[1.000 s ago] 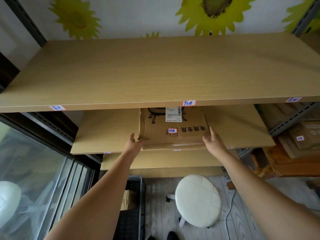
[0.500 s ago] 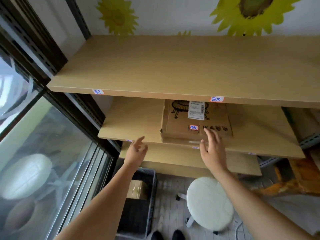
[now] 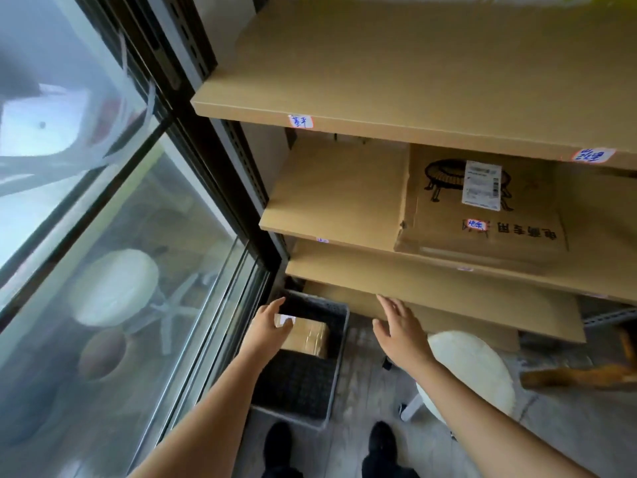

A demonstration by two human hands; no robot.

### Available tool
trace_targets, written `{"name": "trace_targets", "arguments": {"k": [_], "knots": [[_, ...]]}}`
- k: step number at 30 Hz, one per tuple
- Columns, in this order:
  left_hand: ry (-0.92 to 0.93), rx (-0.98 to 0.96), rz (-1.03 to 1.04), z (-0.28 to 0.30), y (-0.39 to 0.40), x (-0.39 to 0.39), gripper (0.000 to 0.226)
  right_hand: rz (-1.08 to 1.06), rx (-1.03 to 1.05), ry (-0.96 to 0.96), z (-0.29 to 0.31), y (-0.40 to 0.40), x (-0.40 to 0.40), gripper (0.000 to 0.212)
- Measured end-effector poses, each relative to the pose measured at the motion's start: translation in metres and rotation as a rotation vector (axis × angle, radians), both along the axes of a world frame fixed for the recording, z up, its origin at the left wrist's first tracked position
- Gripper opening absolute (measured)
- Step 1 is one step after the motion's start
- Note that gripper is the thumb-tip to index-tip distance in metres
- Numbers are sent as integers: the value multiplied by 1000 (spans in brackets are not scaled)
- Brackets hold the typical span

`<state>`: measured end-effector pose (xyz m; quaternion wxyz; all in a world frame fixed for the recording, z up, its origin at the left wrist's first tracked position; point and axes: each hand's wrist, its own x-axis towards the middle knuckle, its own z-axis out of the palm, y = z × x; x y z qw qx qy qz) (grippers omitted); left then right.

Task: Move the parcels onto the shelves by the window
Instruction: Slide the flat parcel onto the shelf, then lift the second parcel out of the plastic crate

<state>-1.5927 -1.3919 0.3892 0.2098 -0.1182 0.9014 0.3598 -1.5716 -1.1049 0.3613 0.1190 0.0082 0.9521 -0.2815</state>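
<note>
A flat brown cardboard parcel (image 3: 482, 215) with a white label and black print lies on the second wooden shelf (image 3: 331, 191), at its front right. Nobody touches it. Below, a small brown parcel (image 3: 308, 336) sits in a grey basket (image 3: 331, 381) on the floor by the window. My left hand (image 3: 267, 327) is open, fingers spread, reaching down over the small parcel's left end; I cannot tell if it touches it. My right hand (image 3: 400, 331) is open and empty, hovering in front of the lower shelf (image 3: 431, 281).
The top shelf (image 3: 396, 81) is bare, with small paper tags on its front edge. A large window (image 3: 103, 236) with a dark frame fills the left. A white round stool (image 3: 472, 370) stands on the floor at the right. My shoes (image 3: 279, 439) are by the basket.
Both hands have let go of the flat parcel, which stays on the second shelf, and dropped low. My view has swung down and left toward the basket on the floor.
</note>
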Motion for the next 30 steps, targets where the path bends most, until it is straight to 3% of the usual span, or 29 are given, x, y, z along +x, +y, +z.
{"name": "trace_targets", "arguments": {"k": [6,11,19,30], "knots": [[-91,-8,-53,-40,-73,-1,62,-85,-19,-326,-48,-76,0,59],[-229,-17,-72,-107,-127,-11,65,-241,-44,-544,-115,-139,0,63],[-304,-51,-61,-262,-150,-61,67,-471,-221,-606,-262,-191,-34,65],[-339,-77,46,-441,-147,-116,70,-745,-423,-669,-444,-193,-78,69]]}}
